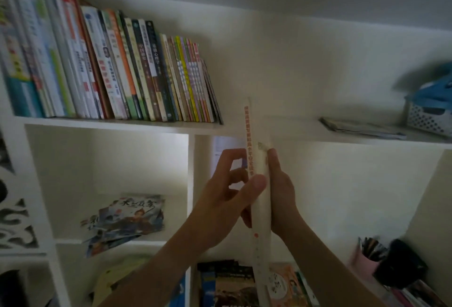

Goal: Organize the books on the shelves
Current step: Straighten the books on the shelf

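I hold a thin white book (259, 130) upright, spine toward me with orange lettering, in front of the white shelving. My left hand (227, 199) pinches its left side with thumb and fingers. My right hand (281, 194) presses flat against its right cover. The book's top reaches just above the upper shelf board (288, 128). To the left on that shelf stands a long row of upright books (110, 67), leaning slightly right.
Flat papers (362, 128) and a white perforated basket (428, 118) with blue items sit at the upper shelf's right end. A loose pile of comic books (124, 221) lies in the left cubby. More books (227, 282) and a pink pen cup (367, 260) are below.
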### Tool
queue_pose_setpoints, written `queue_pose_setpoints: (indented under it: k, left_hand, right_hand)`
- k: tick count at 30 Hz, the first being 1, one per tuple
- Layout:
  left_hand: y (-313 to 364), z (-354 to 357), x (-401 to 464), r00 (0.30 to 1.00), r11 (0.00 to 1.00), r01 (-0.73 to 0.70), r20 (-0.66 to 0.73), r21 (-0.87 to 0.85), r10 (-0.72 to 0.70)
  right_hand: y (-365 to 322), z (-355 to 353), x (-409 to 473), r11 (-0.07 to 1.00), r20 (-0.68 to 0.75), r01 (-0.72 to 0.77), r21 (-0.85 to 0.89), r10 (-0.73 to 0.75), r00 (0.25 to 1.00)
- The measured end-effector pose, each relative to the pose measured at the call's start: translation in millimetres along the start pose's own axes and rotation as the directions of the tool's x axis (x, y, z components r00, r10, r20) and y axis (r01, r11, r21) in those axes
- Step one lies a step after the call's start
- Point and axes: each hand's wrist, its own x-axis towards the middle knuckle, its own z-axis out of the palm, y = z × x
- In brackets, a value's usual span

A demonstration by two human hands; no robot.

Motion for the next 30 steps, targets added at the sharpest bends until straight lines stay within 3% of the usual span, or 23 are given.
queue_pose_setpoints:
  k: [3,6,9,12,15,18,23,26,30]
  left_hand:
    - [-0.3,-25.2,-6.9,0.997,0.997,0.036,-0.076,0.068,-0.031]
    - [3.7,-44.9,-11.8,0.972,0.934,0.075,-0.235,0.35,0.009]
    - [28.5,-66.2,-12.8,0.896,0.827,0.142,-0.425,0.545,0.126]
    - [52.1,-99.1,-10.8,0.798,0.725,0.137,-0.509,0.675,0.323]
    - [66.0,-138.7,-3.6,0.723,0.559,0.204,-0.508,0.804,0.468]
    - [75.8,-168.9,4.5,0.68,0.455,0.267,-0.501,0.85,0.536]
    - [71.7,-191.6,19.4,0.633,0.409,0.29,-0.494,0.865,0.596]
    - [64.8,-193.0,25.0,0.635,0.416,0.274,-0.488,0.867,0.599]
    - [57.1,-193.4,27.2,0.644,0.372,0.274,-0.457,0.887,0.614]
  right_hand:
    - [-15.1,19.4,9.7,0.996,-0.122,0.072,0.042,-0.067,0.99]
    - [-32.0,46.3,27.3,0.988,-0.203,0.152,-0.035,-0.156,0.967]
    - [-52.3,76.9,48.2,0.924,-0.081,0.245,-0.292,-0.279,0.957]
    - [-75.4,102.4,72.5,0.846,0.064,0.347,-0.405,-0.353,0.934]
    - [-88.9,117.9,104.3,0.708,0.11,0.483,-0.516,-0.505,0.856]
    - [-91.2,132.3,130.5,0.608,0.114,0.489,-0.626,-0.549,0.828]
    - [-88.6,154.3,145.8,0.59,0.125,0.415,-0.692,-0.469,0.875]
    - [-78.8,161.0,151.4,0.623,0.166,0.379,-0.685,-0.373,0.913]
    - [-71.7,165.0,153.8,0.604,0.187,0.383,-0.698,-0.363,0.913]
